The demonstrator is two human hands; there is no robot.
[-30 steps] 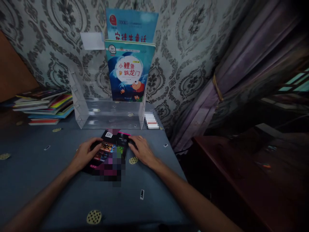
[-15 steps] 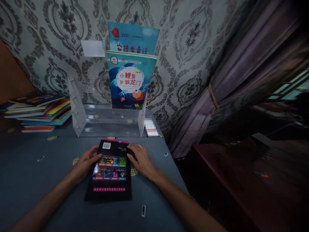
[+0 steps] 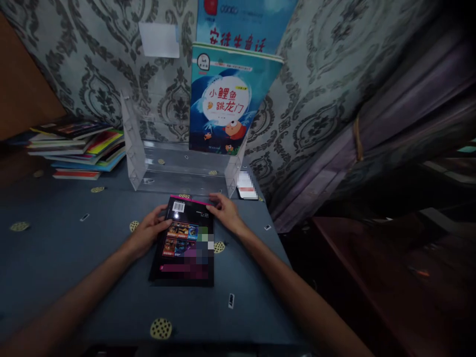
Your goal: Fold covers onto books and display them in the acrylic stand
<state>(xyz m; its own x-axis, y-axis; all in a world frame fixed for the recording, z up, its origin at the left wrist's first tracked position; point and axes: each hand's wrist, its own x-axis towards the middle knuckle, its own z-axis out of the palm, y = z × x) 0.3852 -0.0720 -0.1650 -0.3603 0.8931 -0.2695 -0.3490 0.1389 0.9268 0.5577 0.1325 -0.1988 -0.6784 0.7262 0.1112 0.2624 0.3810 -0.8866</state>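
A black book (image 3: pixel 182 215) with a pink top edge, a barcode and rows of small colourful pictures faces up in front of me on the table. My left hand (image 3: pixel 150 228) grips its left edge, thumb on the cover and the other fingers partly hidden along the side. At the upper right corner my right hand (image 3: pixel 226 212) pinches the book, thumb on the cover and fingertips by the top edge. Behind it stands a clear stepped display rack (image 3: pixel 132 144). The rack holds a blue-green picture book (image 3: pixel 223 106) with a taller blue book (image 3: pixel 245 22) behind it.
A stack of books (image 3: pixel 80 148) lies left of the rack. To the rack's right is a phone (image 3: pixel 248 186), its screen blurred out. The table (image 3: pixel 111 297) has a patterned grey-blue cover. A tied curtain (image 3: pixel 334 163) and a dark red surface (image 3: pixel 368 258) are at the right.
The view has tilted down and come closer, so the rack and books appear higher and farther right. My right hand has moved up around the book's top corner. My left hand keeps its hold.
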